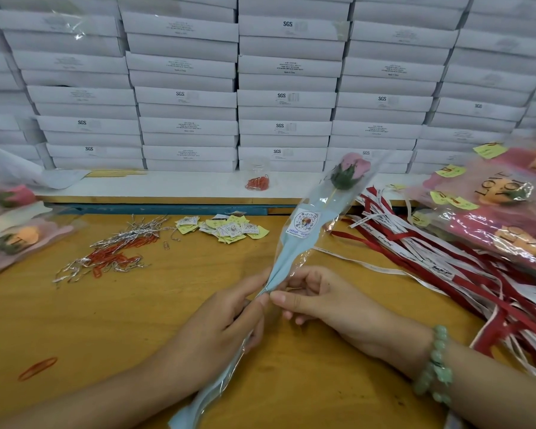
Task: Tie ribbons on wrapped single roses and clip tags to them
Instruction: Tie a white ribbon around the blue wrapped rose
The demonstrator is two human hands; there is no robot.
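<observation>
The wrapped rose (294, 246) was held tilted above the surface (106, 320), with the bloom up and to the right and the tail of the sleeve running down toward you. Your left hand (226, 317) was curled round the sleeve just below its gathered neck. Your right hand (310, 300) pinched the neck itself between thumb and forefinger, the remaining fingers loosely bent. No ribbon showed on the rose yet. A thin silvery glint at the neck was too small to identify.

The step in hand appeared to be securing the gather before tying. The sound procedure was to let the left hand alone hold the gather tight, freeing the right hand to draw one strip from the ribbons (446, 261) lying just to the right. You needed to bind at the narrowest point — any slack there would have let the sleeve flare open.

The tags (229, 229) and the red paper clips (115, 258) lay beyond your hands, for the clipping step.
</observation>
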